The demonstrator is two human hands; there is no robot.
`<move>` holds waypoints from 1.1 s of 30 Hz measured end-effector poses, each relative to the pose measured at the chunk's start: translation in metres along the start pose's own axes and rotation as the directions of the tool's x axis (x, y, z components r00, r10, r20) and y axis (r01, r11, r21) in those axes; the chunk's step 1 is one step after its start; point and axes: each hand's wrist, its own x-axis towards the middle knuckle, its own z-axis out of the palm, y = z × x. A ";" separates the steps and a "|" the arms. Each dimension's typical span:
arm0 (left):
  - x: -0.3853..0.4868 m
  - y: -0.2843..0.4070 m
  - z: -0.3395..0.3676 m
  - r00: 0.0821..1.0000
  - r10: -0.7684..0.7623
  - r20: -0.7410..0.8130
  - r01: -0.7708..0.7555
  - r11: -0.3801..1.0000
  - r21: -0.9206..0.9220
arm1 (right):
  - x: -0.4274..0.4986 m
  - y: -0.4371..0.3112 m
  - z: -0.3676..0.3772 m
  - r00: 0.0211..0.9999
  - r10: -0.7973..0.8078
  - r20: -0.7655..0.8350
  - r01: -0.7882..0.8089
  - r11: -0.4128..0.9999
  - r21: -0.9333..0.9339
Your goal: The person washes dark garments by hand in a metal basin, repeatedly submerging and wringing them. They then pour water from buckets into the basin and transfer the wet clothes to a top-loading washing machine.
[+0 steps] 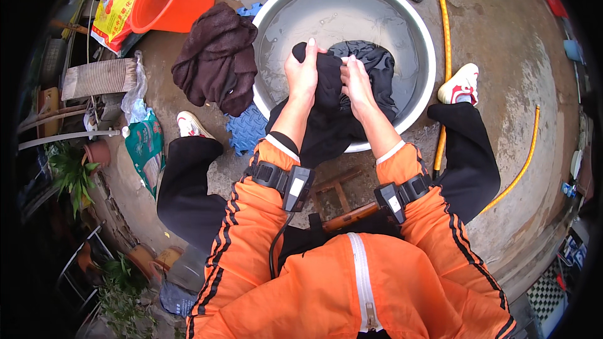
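Before me stands a large round metal basin (426, 56) of cloudy water (325, 14). A wet black garment (325, 117) hangs over its near rim, and one part of it is lifted over the basin. My left hand (304, 75) grips that lifted part, thumb up along the cloth. My right hand (356, 84) holds the same cloth from the other side, fingers curled at its edge. More dark wet fabric (372, 59), with a shiny surface, lies in the water beyond my right hand. Where one piece ends and the other begins cannot be told.
Left of the basin a dark brown cloth (214, 56) lies heaped by blue foam matting (247, 127). Farther left are an orange bucket (188, 0), a printed sack (110, 19), a ridged washboard (99, 78) and a green bag (145, 146). A yellow hose (445, 23) runs along the right.
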 end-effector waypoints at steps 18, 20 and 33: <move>-0.057 -0.069 -0.061 0.692 -0.462 0.554 -0.595 0.069 0.801 | -0.020 0.044 -0.035 0.958 0.285 0.011 -0.038 0.168 -0.985; -0.060 -0.071 -0.067 0.745 -0.434 0.507 -0.586 -0.063 0.808 | -0.019 0.039 -0.035 0.906 0.319 0.277 0.267 0.074 -0.961; -0.066 -0.075 -0.070 0.826 -0.386 0.410 -0.486 -0.119 0.866 | 0.046 0.019 -0.094 0.957 0.185 0.222 0.233 -0.037 -0.972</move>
